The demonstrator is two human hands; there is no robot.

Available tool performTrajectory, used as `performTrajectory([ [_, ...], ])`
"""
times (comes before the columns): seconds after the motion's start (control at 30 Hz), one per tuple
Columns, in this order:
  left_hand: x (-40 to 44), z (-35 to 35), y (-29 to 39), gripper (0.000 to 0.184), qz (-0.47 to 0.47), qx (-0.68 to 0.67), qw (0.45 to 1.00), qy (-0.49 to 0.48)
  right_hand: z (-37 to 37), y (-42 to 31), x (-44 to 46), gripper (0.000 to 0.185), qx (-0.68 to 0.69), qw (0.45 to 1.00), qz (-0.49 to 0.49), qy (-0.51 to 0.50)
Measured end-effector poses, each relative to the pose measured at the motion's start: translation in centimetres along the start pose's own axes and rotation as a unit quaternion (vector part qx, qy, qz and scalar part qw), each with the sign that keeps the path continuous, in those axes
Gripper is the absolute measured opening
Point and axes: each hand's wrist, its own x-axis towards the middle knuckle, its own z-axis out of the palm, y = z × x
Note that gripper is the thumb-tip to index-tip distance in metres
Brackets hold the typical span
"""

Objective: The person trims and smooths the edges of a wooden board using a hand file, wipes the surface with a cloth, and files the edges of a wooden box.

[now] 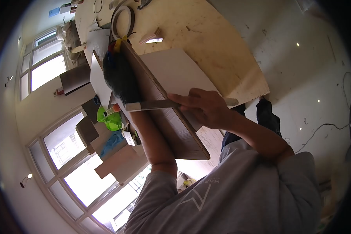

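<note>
A wood-grained board point(169, 134) stands on edge, slanting across the middle of the view. My left hand point(123, 76) wears a dark glove and grips the board's far part; its fingers are partly hidden, and yellow, red and blue show near the board's far corner. In my right hand point(206, 107) is a long flat file point(156, 104), its pale handle end sticking out behind the palm. The file lies across the board near its long edge, and its light tip reaches my left wrist.
Beneath the board is a large wooden table point(222, 50) bearing a white panel point(175, 64), a roll of edge banding point(123, 22) and a small wood block point(151, 36). A green plastic bag point(111, 120) lies left of my forearm. A cable point(325, 125) runs over the floor at right.
</note>
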Motion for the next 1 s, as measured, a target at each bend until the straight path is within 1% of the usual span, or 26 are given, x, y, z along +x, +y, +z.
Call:
performTrajectory([
  [0.03, -0.7, -0.1, 2.3, 0.032, 0.011, 0.021, 1.0, -0.001, -0.1, 0.0, -0.7, 0.049, -0.02, 1.0, 0.004, -0.012],
  [0.07, -1.0, 0.0, 3.4, 0.033, 0.021, 0.043, 0.999, -0.001, -0.6, -0.4, -2.4, 0.053, -0.036, 0.999, 0.001, -0.037],
  [0.13, -0.8, 0.1, 2.9, 0.034, 0.047, 0.051, 0.998, 0.011, -1.1, -0.7, -6.7, 0.059, 0.044, 0.999, -0.018, 0.003],
  [0.17, -0.9, 0.1, 2.5, 0.034, 0.059, 0.055, 0.997, 0.015, -0.8, -0.2, -7.3, 0.061, 0.041, 0.999, -0.011, 0.003],
  [0.23, -1.8, 0.1, 3.4, 0.033, 0.054, 0.045, 0.997, 0.022, -0.4, -0.6, -7.0, 0.063, 0.038, 0.999, 0.007, 0.0],
  [0.27, -1.8, 0.2, 4.0, 0.033, 0.056, 0.038, 0.997, 0.033, 0.7, 0.1, -4.8, 0.061, 0.047, 0.998, -0.008, 0.044],
  [0.33, -1.4, 0.0, 3.9, 0.033, -0.001, 0.016, 1.0, 0.01, 0.1, -0.3, -0.1, 0.059, 0.038, 0.999, -0.008, 0.02],
  [0.37, -1.2, 0.0, 4.0, 0.033, -0.03, 0.005, 1.0, -0.006, 0.1, -0.3, 0.4, 0.059, 0.038, 0.999, 0.001, 0.018],
  [0.47, -2.1, 0.1, 6.0, 0.033, -0.027, -0.038, 0.999, -0.011, -0.1, -0.3, -0.4, 0.06, 0.038, 0.999, 0.033, -0.001],
  [0.53, -1.9, 0.2, 5.2, 0.033, 0.015, 0.029, 0.999, 0.019, -1.5, 0.0, -4.5, 0.061, 0.038, 0.998, 0.055, -0.012],
  [0.57, -1.9, 0.1, 4.8, 0.033, 0.034, 0.065, 0.997, 0.032, -2.6, 0.0, -6.4, 0.061, 0.016, 0.998, 0.035, -0.052],
  [0.6, -1.9, 0.1, 4.6, 0.033, 0.037, 0.07, 0.996, 0.032, -3.5, -0.2, -8.0, 0.061, -0.005, 0.996, 0.016, -0.091],
  [0.7, -1.6, -0.1, 4.3, 0.033, 0.04, 0.087, 0.995, 0.031, -3.5, -0.7, -10.0, 0.066, 0.035, 0.993, 0.04, -0.102],
  [0.77, -1.5, -0.1, 3.8, 0.033, 0.035, 0.101, 0.994, 0.024, -1.3, -0.2, -7.0, 0.068, 0.046, 0.997, 0.03, -0.049],
  [0.8, -1.6, 0.0, 3.5, 0.033, 0.031, 0.06, 0.998, 0.012, -0.4, 0.1, -5.4, 0.069, 0.051, 0.998, 0.027, -0.022],
  [0.87, -1.2, 0.1, 3.4, 0.034, 0.027, -0.021, 0.999, -0.011, 0.1, 0.5, -2.7, 0.068, 0.033, 0.999, 0.025, -0.017],
  [0.93, -1.3, 0.2, 4.0, 0.034, 0.028, -0.006, 1.0, -0.008, 0.1, 0.5, -2.8, 0.066, 0.024, 0.999, 0.021, -0.021],
  [1.0, -1.5, 0.3, 4.4, 0.035, 0.039, 0.019, 0.999, 0.0, -1.0, 0.1, -5.8, 0.064, 0.02, 0.999, 0.006, -0.044],
])
